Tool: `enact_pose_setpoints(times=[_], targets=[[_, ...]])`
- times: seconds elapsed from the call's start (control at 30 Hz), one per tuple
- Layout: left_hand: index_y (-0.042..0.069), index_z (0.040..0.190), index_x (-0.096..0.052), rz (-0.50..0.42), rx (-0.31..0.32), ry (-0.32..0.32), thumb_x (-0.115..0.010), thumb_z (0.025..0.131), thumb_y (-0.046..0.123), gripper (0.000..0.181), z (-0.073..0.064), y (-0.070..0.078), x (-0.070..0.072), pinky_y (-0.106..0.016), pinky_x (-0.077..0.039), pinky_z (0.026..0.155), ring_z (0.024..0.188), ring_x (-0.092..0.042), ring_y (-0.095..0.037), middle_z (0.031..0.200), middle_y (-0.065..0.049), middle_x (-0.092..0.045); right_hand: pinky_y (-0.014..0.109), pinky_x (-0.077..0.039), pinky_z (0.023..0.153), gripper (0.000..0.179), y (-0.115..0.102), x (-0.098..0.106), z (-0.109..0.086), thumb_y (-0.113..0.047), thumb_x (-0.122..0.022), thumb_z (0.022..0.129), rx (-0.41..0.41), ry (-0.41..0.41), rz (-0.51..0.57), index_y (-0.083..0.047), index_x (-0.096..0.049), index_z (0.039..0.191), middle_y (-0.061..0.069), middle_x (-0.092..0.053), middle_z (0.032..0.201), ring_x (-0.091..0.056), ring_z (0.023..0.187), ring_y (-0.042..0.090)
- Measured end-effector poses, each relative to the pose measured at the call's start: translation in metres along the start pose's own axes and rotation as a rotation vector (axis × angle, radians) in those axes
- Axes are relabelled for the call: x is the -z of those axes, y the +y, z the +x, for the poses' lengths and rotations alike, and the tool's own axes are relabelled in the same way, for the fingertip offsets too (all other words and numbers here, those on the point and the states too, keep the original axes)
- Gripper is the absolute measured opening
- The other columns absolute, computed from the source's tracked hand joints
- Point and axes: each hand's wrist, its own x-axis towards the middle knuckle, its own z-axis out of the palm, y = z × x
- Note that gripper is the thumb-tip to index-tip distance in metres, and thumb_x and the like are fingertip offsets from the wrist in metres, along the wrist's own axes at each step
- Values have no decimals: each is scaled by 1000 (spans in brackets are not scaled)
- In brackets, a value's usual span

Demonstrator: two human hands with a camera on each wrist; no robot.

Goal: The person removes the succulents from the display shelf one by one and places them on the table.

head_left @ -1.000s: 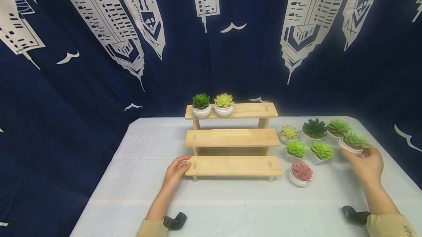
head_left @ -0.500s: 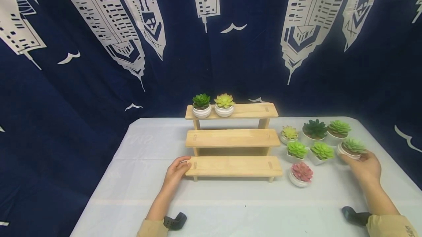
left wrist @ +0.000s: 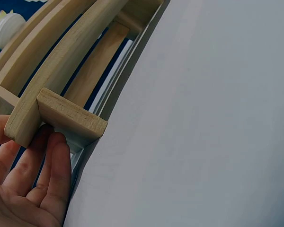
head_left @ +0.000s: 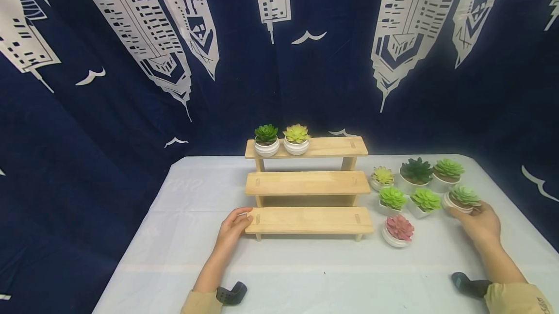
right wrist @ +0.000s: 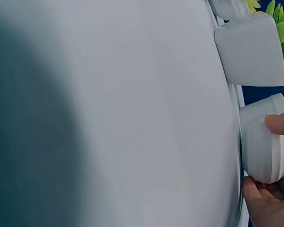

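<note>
Navy cloth (head_left: 305, 81) backs the table (head_left: 340, 275). Near its right edge, my right hand (head_left: 482, 224) pinches a pale succulent (head_left: 465, 196), just shifted inward, so slightly closer to the rack (head_left: 307, 183), whose front left corner my left hand (head_left: 233, 226) grips.

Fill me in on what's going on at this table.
A person's left hand grips the left end of the lowest shelf of a wooden stand. The right hand holds a pale green potted succulent. A dark green succulent and a yellow-green succulent stand on the top shelf; six more, including a pink succulent, sit on the table.
</note>
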Motion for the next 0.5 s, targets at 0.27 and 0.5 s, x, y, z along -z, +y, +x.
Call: enact_pose_setpoints(times=[0.27, 0.5], targets=[[-5, 124, -51, 23, -5, -9, -55, 92, 4, 33, -9, 18, -4, -24, -49, 77, 88, -62, -12, 109, -16, -64, 58, -33, 96, 90, -1, -3, 0, -34, -61, 88, 24, -13, -18, 18, -9, 140, 44, -26, 134, -32, 120, 55], [-1, 125, -52, -1, -9, -2, -58, 92, 8, 34, 3, -4, 1, -25, -49, 78, 90, -62, -13, 110, -15, -64, 58, -31, 98, 91, -2, -2, 2, -37, -61, 88, 19, -19, -33, 15, -8, 142, 42, -27, 136, -31, 122, 54]])
